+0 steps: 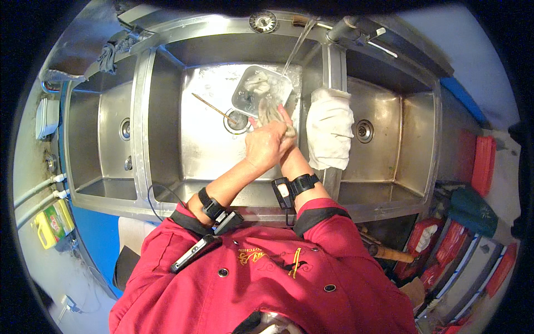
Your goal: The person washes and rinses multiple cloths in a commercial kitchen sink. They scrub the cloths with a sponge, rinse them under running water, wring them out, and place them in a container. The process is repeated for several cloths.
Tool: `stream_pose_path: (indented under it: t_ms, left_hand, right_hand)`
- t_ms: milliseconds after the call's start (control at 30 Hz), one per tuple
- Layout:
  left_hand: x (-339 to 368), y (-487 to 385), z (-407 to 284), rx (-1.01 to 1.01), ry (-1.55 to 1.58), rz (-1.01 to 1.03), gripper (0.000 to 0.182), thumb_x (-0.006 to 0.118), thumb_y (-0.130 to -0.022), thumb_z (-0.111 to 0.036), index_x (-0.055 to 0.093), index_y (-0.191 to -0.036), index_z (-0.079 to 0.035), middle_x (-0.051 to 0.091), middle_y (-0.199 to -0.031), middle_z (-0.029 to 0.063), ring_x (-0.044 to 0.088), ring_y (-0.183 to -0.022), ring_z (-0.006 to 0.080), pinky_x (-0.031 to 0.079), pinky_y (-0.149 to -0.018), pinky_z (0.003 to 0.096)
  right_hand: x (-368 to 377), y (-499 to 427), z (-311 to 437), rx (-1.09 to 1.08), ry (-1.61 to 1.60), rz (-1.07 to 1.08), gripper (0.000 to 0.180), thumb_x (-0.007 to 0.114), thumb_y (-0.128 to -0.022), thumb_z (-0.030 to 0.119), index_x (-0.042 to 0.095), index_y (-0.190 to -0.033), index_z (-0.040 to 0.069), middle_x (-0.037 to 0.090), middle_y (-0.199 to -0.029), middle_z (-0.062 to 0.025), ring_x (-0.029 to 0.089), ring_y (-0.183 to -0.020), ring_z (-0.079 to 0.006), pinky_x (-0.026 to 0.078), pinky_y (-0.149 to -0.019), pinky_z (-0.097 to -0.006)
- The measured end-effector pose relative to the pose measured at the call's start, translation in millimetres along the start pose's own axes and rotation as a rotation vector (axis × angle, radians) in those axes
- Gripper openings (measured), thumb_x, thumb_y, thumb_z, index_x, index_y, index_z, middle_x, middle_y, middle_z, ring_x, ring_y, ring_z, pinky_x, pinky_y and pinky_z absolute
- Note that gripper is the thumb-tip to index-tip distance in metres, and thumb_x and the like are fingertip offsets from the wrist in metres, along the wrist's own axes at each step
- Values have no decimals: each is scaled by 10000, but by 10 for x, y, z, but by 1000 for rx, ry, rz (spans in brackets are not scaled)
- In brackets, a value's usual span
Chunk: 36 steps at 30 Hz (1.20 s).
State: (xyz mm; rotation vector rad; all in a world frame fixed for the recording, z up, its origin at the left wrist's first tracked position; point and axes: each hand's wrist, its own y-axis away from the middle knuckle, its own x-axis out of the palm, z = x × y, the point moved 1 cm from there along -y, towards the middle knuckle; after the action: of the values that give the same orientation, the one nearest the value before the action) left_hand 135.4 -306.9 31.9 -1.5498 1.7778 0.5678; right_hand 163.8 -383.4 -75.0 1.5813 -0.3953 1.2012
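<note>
Both my hands grip a wet, pale cloth (271,113) over the middle basin of a steel sink. My left hand (265,144) and my right hand (287,137) are pressed together and overlap, so some of the fingers are hidden. Just beyond them, a clear plastic tub (241,92) of water holds another pale cloth (258,82). A thin stream of water (297,45) falls at the tub's right corner. Near the tub, a thin brown stick (210,105) leans over the drain (237,120).
A folded white towel (329,129) lies over the divider to the right basin (375,167). A drain strainer (263,21) sits on the back rim. The left basin (117,163) lies beyond another divider. A dark cloth (107,58) hangs at the back left.
</note>
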Motion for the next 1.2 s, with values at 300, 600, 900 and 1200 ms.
stream_pose_path:
  t_ms: [300, 600, 900, 1200]
  left_hand:
    - [358, -119, 785, -384, 0, -38, 293, 675, -870, -354, 637, -826, -67, 642, -734, 191, 651, -706, 384, 510, -643, 478]
    - [108, -9, 702, -587, 1050, 110, 215, 675, -933, -247, 664, -977, -37, 668, -1033, 45, 623, -894, 157, 510, -752, 302]
    - [-70, 96, 77, 196, 356, -202, 154, 682, -851, -161, 592, -790, -52, 561, -819, 118, 523, -819, 357, 429, -728, 445]
    - [153, 132, 336, -694, 1142, -101, 243, 603, -973, -266, 622, -871, -45, 619, -813, 46, 562, -707, 152, 479, -651, 337]
  right_hand:
    - [-151, 199, -219, -116, 238, -403, 335, 434, -989, 209, 596, -1208, 13, 640, -1179, -132, 640, -1086, -275, 511, -958, -422]
    - [267, 510, 141, -239, 643, -221, 516, 521, -963, 370, 463, -1385, 79, 562, -1332, -123, 577, -1186, -258, 467, -1010, -376]
    - [362, 618, 75, -55, 286, -241, 332, 623, -901, 418, 658, -953, 92, 670, -894, -43, 657, -858, -213, 540, -800, -361]
    - [275, 555, 47, -477, 971, -231, 156, 543, -828, 127, 607, -734, 21, 578, -718, -16, 538, -657, -121, 454, -608, -303]
